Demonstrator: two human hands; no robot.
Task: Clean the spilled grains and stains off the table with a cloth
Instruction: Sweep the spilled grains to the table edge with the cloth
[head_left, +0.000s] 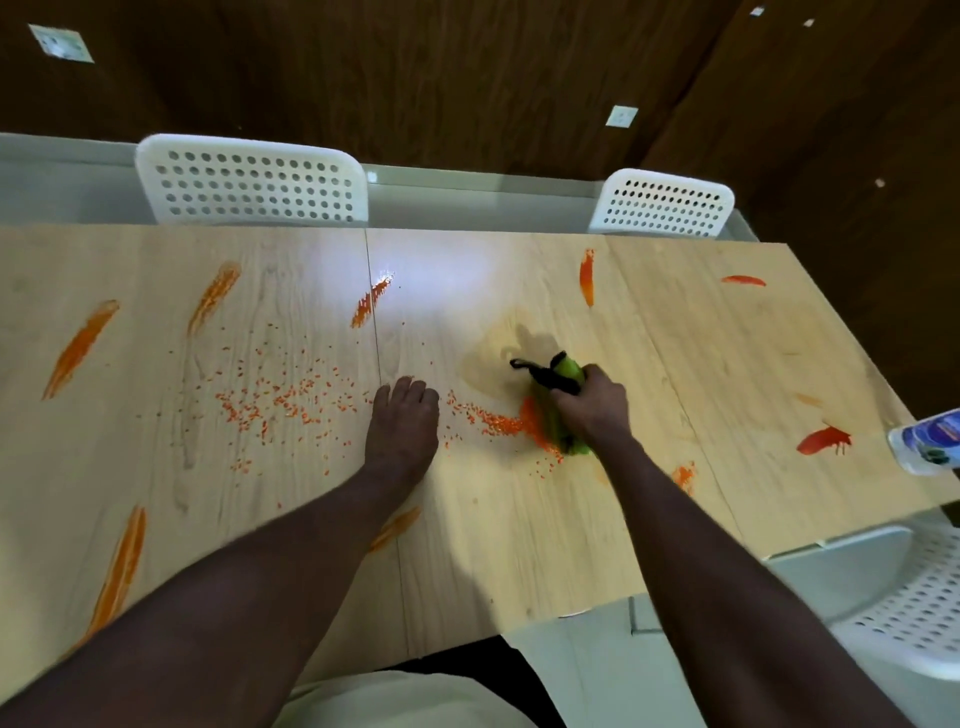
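- Your right hand (589, 410) is clenching the bunched green cloth (567, 368) and pressing it onto the desk (519, 545), right of centre. A heap of orange grains (498, 423) is lying against the cloth's left edge.
- Your left hand (405, 426) is resting palm-down just left of that heap, grasping nothing, with its fingers loosely bent. It is sitting between the heap and the scattered grains (280, 402) further left.
- You are working the gathering step, I judge, so be dragging the cloth low and flat. A bunched edge is likely letting grains slip under it or roll round its ends.
- Be sweeping slowly toward the left hand and using it as a wall, cupped on the desk, so the heap is not spraying wider.
- Be keeping the grains dry and apart from the red smear (823, 439) near the bottle (927, 441) – wet grains would probably be sticking and streaking.
- Be collecting the loose field on the left into the same heap before tackling stains such as the long orange streak (78, 348) – those will likely be needing firmer, repeated rubbing.
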